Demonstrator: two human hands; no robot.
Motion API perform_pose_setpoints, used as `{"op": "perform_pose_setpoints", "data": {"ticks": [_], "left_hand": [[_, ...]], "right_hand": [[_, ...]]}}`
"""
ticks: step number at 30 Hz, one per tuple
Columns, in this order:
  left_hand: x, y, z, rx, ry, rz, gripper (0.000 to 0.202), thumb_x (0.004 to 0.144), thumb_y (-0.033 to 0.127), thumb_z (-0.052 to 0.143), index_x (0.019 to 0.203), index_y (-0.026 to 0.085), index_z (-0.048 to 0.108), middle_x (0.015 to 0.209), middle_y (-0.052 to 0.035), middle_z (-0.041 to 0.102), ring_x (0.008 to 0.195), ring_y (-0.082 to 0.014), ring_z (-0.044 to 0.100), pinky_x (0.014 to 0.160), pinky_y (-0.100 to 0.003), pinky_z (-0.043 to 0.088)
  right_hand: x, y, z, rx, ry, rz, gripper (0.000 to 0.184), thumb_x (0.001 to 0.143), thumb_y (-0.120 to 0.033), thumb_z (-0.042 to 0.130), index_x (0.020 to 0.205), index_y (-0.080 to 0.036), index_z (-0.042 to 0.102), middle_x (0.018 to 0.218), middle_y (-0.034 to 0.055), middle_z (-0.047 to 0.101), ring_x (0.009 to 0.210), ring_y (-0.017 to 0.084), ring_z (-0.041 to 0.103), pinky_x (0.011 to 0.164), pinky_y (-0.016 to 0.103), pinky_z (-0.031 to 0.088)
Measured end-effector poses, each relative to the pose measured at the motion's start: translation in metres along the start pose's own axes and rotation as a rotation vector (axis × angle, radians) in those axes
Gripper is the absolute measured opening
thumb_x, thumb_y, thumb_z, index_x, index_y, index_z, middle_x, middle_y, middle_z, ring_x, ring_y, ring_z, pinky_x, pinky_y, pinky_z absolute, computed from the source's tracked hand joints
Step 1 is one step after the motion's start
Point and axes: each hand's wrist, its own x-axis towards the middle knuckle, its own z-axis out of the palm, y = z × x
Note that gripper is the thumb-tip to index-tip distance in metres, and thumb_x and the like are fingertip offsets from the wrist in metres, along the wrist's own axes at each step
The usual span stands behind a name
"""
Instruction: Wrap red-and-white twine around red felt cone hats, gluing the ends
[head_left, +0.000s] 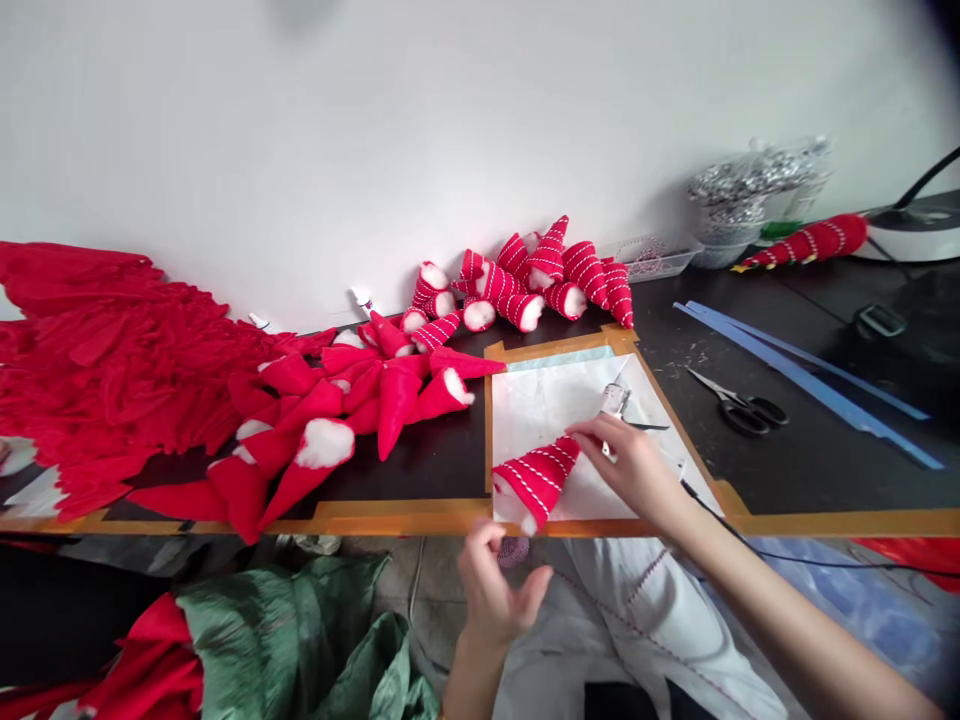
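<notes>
A person sits at a dark table (420, 465) edged in orange tape (405, 518), working over a sheet of white paper (544, 415). Their right hand (626, 465) reaches in from the right, fingers pressed together, and the fingertips (581, 432) pinch the narrow tip of a red felt cone (536, 480) with white stitched stripes. The cone lies on its side on the paper, just left of that hand, with its fluffy white trim (510, 507) at the far end, right at the table's front edge. The left hand (491, 590) is lower, below the edge, its fingers loosely curled and apart. A small purplish ball (514, 551) sits just beside them, and I can't tell whether they hold it. On the paper, just above the right hand, lies a small silver tool (613, 400), too blurred to name. Black-handled scissors (742, 415) and long blue strips (810, 385) lie farther right. Beyond the paper, striped cones (547, 275) are heaped against the wall, and plain red cones with white trim (322, 450) spread to the left, next to a mass of red fabric (97, 370). Crumpled green fabric (277, 640) sits below the table.
</notes>
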Motion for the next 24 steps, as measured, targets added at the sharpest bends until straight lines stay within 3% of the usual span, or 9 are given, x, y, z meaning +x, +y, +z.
{"op": "perform_pose_setpoints", "data": {"ticks": [3, 5, 7, 9, 11, 15, 19, 22, 24], "left_hand": [[0.029, 0.011, -0.013, 0.075, 0.079, -0.005, 0.03, 0.092, 0.038, 0.059, 0.113, 0.021, 0.048, 0.096, -0.0074, 0.055, 0.077, -0.019, 0.056, 0.066, -0.029, 0.048], [0.056, 0.017, -0.012, 0.196, -0.119, 0.045, 0.046, 0.086, 0.035, 0.07, 0.125, 0.021, 0.049, 0.122, -0.0163, 0.058, 0.112, -0.0305, 0.059, 0.093, -0.043, 0.05], [0.081, 0.018, -0.002, 0.306, -0.341, 0.059, 0.073, 0.075, 0.037, 0.082, 0.138, 0.022, 0.048, 0.146, -0.0204, 0.049, 0.134, -0.0423, 0.046, 0.107, -0.057, 0.04], [0.101, 0.013, 0.009, 0.36, -0.549, -0.001, 0.082, 0.068, 0.024, 0.086, 0.142, 0.027, 0.05, 0.153, -0.0181, 0.046, 0.137, -0.0461, 0.045, 0.107, -0.06, 0.04], [0.114, 0.004, 0.016, 0.318, -0.669, -0.104, 0.07, 0.071, 0.014, 0.079, 0.136, 0.027, 0.057, 0.142, -0.0163, 0.057, 0.127, -0.0422, 0.055, 0.101, -0.056, 0.046], [0.121, -0.004, 0.011, -0.221, -0.59, -0.435, 0.046, 0.08, 0.023, 0.074, 0.124, 0.022, 0.062, 0.122, -0.0119, 0.069, 0.111, -0.0309, 0.067, 0.096, -0.044, 0.052], [0.099, 0.016, 0.012, -1.013, -0.452, -0.899, 0.054, 0.077, 0.048, 0.078, 0.12, 0.02, 0.061, 0.119, -0.0129, 0.072, 0.106, -0.0311, 0.07, 0.091, -0.043, 0.056], [0.078, 0.034, 0.025, -1.264, -0.436, -1.135, 0.062, 0.077, 0.063, 0.074, 0.119, 0.018, 0.066, 0.113, -0.0151, 0.074, 0.108, -0.0339, 0.069, 0.092, -0.046, 0.055], [0.069, 0.04, 0.032, -1.288, -0.384, -1.145, 0.065, 0.078, 0.065, 0.073, 0.122, 0.017, 0.066, 0.115, -0.0153, 0.073, 0.114, -0.0344, 0.067, 0.098, -0.046, 0.053]], "right_hand": [[-0.019, -0.001, 0.004, 0.004, -0.068, -0.006, 0.018, 0.098, -0.02, 0.055, 0.097, -0.02, 0.073, 0.088, 0.0075, 0.075, 0.074, 0.022, 0.071, 0.067, 0.032, 0.055], [-0.03, -0.005, 0.011, 0.032, -0.083, 0.005, 0.018, 0.098, -0.019, 0.054, 0.098, -0.02, 0.073, 0.087, 0.0074, 0.074, 0.072, 0.021, 0.071, 0.066, 0.032, 0.055], [-0.04, -0.01, 0.018, 0.068, -0.116, 0.005, 0.019, 0.098, -0.018, 0.053, 0.097, -0.019, 0.072, 0.082, 0.0061, 0.073, 0.066, 0.02, 0.069, 0.061, 0.03, 0.053], [-0.047, -0.012, 0.021, 0.086, -0.14, 0.012, 0.02, 0.099, -0.019, 0.053, 0.096, -0.019, 0.073, 0.078, 0.0048, 0.07, 0.062, 0.019, 0.066, 0.057, 0.029, 0.052], [-0.052, -0.01, 0.02, 0.103, -0.137, 0.044, 0.02, 0.099, -0.022, 0.053, 0.097, -0.02, 0.073, 0.076, 0.004, 0.069, 0.059, 0.018, 0.064, 0.057, 0.029, 0.051], [-0.053, -0.003, 0.016, 0.279, -0.015, 0.219, 0.02, 0.099, -0.033, 0.057, 0.107, -0.021, 0.071, 0.085, 0.0057, 0.071, 0.065, 0.019, 0.065, 0.057, 0.029, 0.054], [-0.045, -0.011, 0.019, 0.631, 0.058, 0.304, 0.051, 0.095, -0.043, 0.065, 0.141, -0.025, 0.054, 0.121, 0.013, 0.069, 0.109, 0.027, 0.069, 0.082, 0.037, 0.062], [-0.038, -0.027, 0.021, 0.773, -0.029, 0.273, 0.071, 0.093, -0.042, 0.069, 0.156, -0.03, 0.037, 0.157, 0.0132, 0.047, 0.138, 0.03, 0.053, 0.106, 0.046, 0.053], [-0.036, -0.036, 0.019, 0.738, -0.057, 0.27, 0.074, 0.092, -0.041, 0.071, 0.157, -0.029, 0.038, 0.162, 0.0112, 0.042, 0.144, 0.031, 0.046, 0.115, 0.047, 0.044]]}}
